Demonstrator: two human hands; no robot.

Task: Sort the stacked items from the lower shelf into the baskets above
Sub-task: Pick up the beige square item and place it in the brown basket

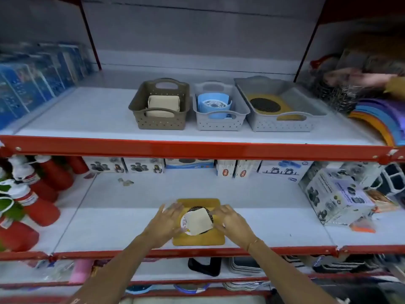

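One small stack sits at the front centre of the lower white shelf (131, 216): a flat mustard-yellow rectangular mat (198, 239) at the bottom, a dark round mesh disc (209, 215) on it, a round white labelled piece (185, 222) above that, and a cream rounded-square plastic lid (199, 221) on top, turned at an angle. The left hand (163, 224) and the right hand (233, 222) flank this stack. The fingers of both hands are spread and touch the edges of the cream lid and the white piece; whether they are actually gripping cannot be told.

On the upper white shelf (87, 119) three perforated plastic baskets stand side by side. The brown slotted-handle basket (157, 121) on the left holds cream rounded-square pieces. The small grey basket (219, 123) in the middle holds a light-blue round plastic item with a white patterned centre. The wide grey tray-basket (282, 122) on the right holds a second mustard-yellow mat with a dark mesh disc on it.

Both shelves have red metal front rails (197, 149). Printed white product boxes (337, 194) line the back and right of the lower shelf; red spray bottles (41, 207) lie at its left. Blue packaged goods (37, 77) stand at the upper left, blurred. Curved coloured plastic sheets (381, 119) lean at the upper right, beside another person's blurred hand (363, 79).
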